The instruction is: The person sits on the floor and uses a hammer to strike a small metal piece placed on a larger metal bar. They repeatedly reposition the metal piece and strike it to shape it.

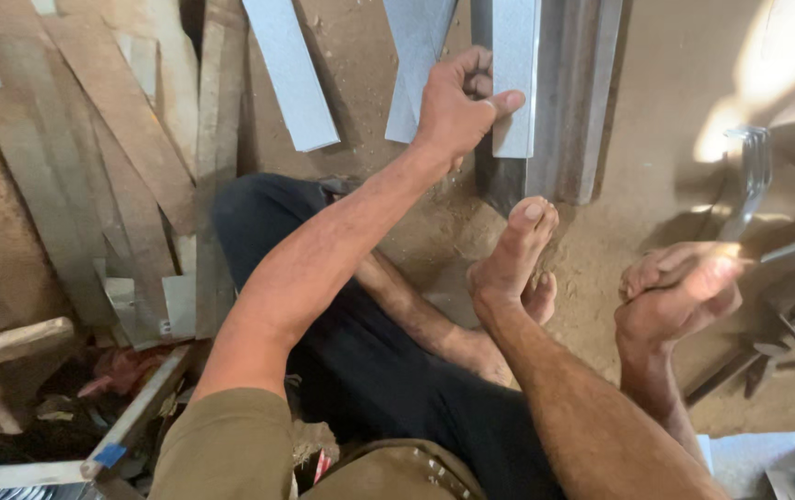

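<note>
Gripping a grey strip [515, 79], left hand [453, 111]; right hand [680, 296] holds hammer [747, 181].

Warm sunlight, perhaps overexposed upper right.

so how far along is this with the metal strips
Done: cut grey strips lie on the sandy floor beside the timber offcuts. In hand: the left hand grips a grey metal strip against the upright post, a foot braced near its base; the right hand holds a claw hammer. Left: no fixing visible yet.
</note>
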